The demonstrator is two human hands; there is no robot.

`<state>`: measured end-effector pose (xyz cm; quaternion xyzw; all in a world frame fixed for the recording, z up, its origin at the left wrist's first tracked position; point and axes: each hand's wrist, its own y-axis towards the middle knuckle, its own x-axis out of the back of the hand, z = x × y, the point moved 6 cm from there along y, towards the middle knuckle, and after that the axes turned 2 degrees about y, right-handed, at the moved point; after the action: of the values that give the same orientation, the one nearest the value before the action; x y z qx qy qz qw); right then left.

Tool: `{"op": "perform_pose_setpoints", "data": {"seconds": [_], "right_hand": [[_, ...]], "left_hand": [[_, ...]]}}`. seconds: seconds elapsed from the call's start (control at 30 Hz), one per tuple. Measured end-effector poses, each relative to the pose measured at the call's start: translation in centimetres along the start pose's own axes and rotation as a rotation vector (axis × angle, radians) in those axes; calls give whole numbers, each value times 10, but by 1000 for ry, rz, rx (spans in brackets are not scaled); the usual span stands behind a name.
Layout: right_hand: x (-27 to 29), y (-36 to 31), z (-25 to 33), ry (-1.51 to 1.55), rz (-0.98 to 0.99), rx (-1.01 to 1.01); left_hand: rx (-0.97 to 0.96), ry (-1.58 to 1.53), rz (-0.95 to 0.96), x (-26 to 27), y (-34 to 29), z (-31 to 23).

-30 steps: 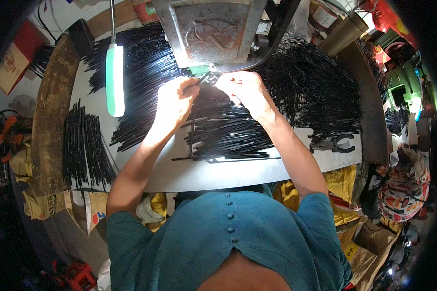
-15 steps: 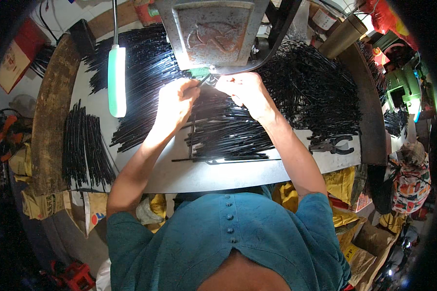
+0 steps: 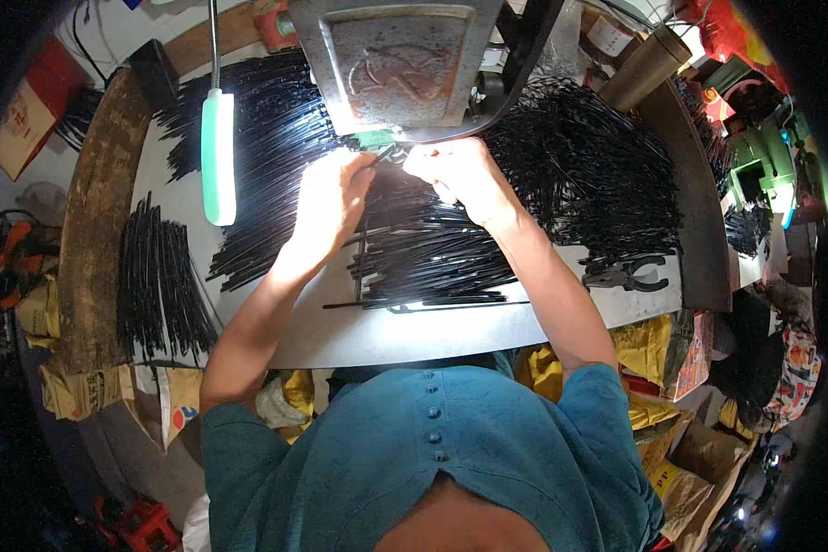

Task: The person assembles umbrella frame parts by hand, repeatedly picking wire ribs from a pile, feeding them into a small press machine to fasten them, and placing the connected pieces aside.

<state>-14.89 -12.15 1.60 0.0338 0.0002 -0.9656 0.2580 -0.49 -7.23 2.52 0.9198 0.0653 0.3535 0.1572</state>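
Both my hands are up under a grey metal machine head (image 3: 400, 69) with a rusty raised panel. My left hand (image 3: 333, 198) is closed, with a short dark rod end (image 3: 385, 155) sticking out of its pinch toward the machine's working point. My right hand (image 3: 460, 177) is also closed, its fingertips pinched beside that same spot. What it holds is hidden by glare and the fingers. Beneath and between the hands lies a pile of thin black rods (image 3: 432, 258), pointing mostly sideways.
More black rods lie in heaps at the left (image 3: 161, 276) and right (image 3: 589, 175). A green-and-white lamp (image 3: 218, 161) hangs over the left side. Pliers (image 3: 630, 273) rest near the right edge. Raised boards (image 3: 101, 221) border the table, and a metal cylinder (image 3: 647, 66) leans at the back right.
My hands stay almost in place under the machine, with only slight finger movement. The whole view has shifted a little. Patterned cloth at the far right now sits further right, partly covered by something dark.
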Motion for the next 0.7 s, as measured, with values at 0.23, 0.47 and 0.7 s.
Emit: {"op": "perform_pose_setpoints", "data": {"seconds": [0.23,0.47,0.7], "right_hand": [[1,-1,-5,45,27,-62],[1,-1,-7,37,43,-125],[1,-3,-5,103,36,-79]], "left_hand": [[-236,306,-117,2,-3,-14],[-257,388,-136,1,-5,-13],[-258,379,-124,2,-5,-18]]}}
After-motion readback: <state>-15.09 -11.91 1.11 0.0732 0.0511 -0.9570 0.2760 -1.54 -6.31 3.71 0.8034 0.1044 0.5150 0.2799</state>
